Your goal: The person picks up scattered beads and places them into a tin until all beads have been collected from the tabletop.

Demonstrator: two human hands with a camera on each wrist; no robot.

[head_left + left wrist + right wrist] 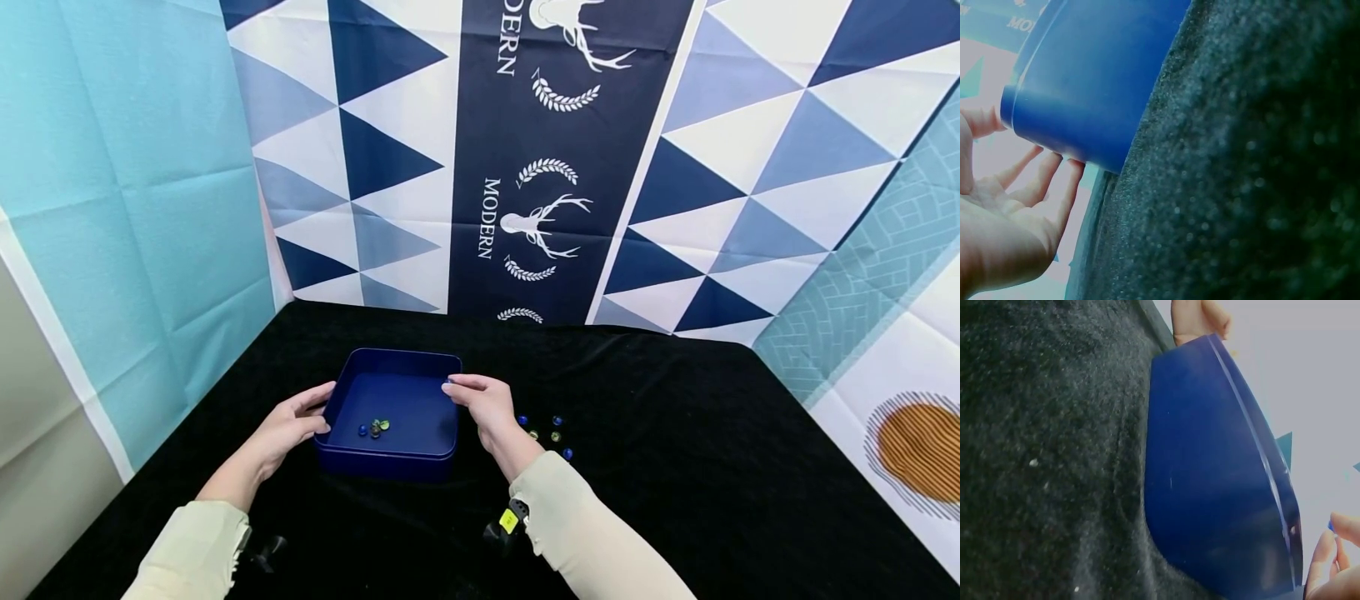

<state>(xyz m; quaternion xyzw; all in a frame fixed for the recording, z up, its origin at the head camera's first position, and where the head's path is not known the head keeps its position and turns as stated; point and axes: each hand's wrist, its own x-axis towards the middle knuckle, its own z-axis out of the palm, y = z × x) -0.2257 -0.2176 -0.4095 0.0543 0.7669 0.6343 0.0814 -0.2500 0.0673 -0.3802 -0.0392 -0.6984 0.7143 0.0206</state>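
A square, open-topped dark blue box (pixel 397 392) stands on the black cloth. Inside, near its front left, lie a few glass marbles, among them a blue marble (pixel 363 430) and a green one (pixel 384 425). My left hand (pixel 281 429) rests against the box's left side; the left wrist view shows fairly straight fingers (pixel 1072 181) touching the outer wall. Over the right rim, my right hand (pixel 487 408) pinches a small blue marble (pixel 1331 525) between thumb and fingertips. In the right wrist view, the box's outer wall (pixel 1210 469) hides the inside.
Right of the box, several loose marbles lie on the cloth, including a yellow-green marble (pixel 556 436) and a blue one (pixel 567 454), partly near my right wrist. The black cloth (pixel 675 467) covers the table. Patterned fabric (pixel 397 167) hangs behind and at the sides.
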